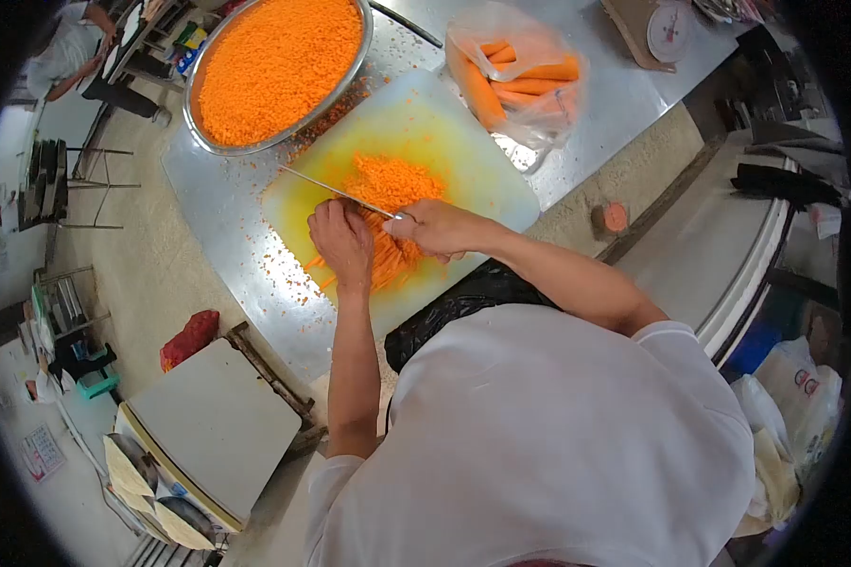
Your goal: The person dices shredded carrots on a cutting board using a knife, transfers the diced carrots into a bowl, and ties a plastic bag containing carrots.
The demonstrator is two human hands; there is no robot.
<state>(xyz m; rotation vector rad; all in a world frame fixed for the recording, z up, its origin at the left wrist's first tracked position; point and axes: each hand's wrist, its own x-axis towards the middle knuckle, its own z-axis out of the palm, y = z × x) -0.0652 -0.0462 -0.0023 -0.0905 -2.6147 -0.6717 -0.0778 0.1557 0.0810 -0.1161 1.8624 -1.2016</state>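
My right hand (435, 229) is closed around the handle of a kitchen knife (336, 192), whose thin blade points to the upper left across the board. With fingers curled, my left hand (338, 236) presses on carrot strips (392, 265) close beside the blade. Finely chopped carrot (397, 178) lies in a heap on the far side of the knife. Everything rests on a pale cutting board (487, 170) stained yellow and orange. The knife's edge is partly hidden by my left fingers and the carrot.
A large metal bowl (368, 38) heaped with minced carrot stands at the back left. Whole carrots fill a clear plastic bag (577, 94) at the back right. A dial scale (668, 33) sits farther right on the metal table (303, 345). Another person (71, 57) stands at far left.
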